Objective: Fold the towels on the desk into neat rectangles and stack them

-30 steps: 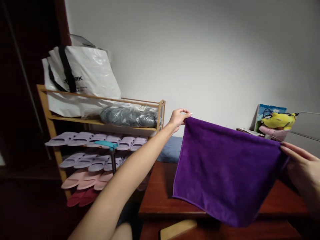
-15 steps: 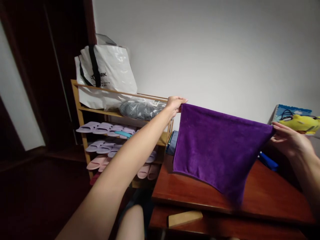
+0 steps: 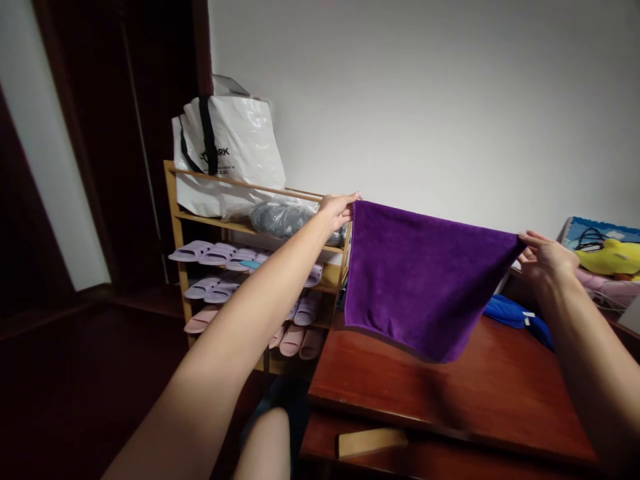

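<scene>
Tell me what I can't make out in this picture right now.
All in the head view:
Far part of the wooden tabletop: behind the purple cloth.
Some lilac slippers: covered by the left forearm.
Yellow plush toy: cut off by the right edge.
White tote bag: logo partly under its black strap, smaller print too small to read.

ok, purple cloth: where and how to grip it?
Probably pinch the purple cloth at its two top corners, from either side, as the left hand and right hand do: it is limp, and held there its top edge runs nearly straight while the rest hangs down.
</scene>
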`<action>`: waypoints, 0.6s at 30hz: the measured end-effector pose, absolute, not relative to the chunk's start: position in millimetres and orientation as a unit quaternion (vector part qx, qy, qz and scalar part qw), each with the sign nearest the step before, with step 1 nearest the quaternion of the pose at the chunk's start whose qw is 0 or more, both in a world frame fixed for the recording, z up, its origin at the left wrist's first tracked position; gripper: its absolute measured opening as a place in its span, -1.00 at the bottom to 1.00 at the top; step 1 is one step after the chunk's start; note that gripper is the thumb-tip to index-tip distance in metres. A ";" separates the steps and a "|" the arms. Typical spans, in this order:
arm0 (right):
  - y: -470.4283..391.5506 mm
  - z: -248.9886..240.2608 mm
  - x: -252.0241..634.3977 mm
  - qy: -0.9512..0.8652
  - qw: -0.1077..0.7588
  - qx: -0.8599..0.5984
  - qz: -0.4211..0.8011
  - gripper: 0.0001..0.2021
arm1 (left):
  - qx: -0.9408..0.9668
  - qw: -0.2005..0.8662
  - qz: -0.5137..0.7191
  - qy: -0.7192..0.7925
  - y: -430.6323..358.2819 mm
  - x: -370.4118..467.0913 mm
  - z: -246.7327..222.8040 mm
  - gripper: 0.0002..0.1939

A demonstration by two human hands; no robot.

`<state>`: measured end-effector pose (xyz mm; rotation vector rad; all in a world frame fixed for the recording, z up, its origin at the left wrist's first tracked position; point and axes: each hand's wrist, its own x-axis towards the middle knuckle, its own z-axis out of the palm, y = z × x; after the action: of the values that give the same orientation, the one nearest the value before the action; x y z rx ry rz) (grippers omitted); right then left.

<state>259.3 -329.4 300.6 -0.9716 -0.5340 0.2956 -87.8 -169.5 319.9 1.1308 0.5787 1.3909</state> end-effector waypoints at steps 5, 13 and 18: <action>-325.3 304.2 257.3 -0.252 0.830 -0.488 0.101 -0.74 | 0.522 0.582 0.584 0.219 -175.8 -92.4 313.8 -0.83; -350.2 299.9 276.4 -0.412 0.685 -0.594 0.095 -0.71 | 0.592 0.548 0.540 0.241 -171.1 -116.9 307.8 -0.86; -367.8 305.9 278.9 -0.485 0.537 -0.690 -0.002 -0.76 | 0.637 0.521 0.504 0.262 -164.3 -128.7 298.1 -0.89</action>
<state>278.9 -367.8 305.9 -1.6422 -1.1555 -0.0040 -128.7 -164.3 298.1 1.5260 0.6273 1.2081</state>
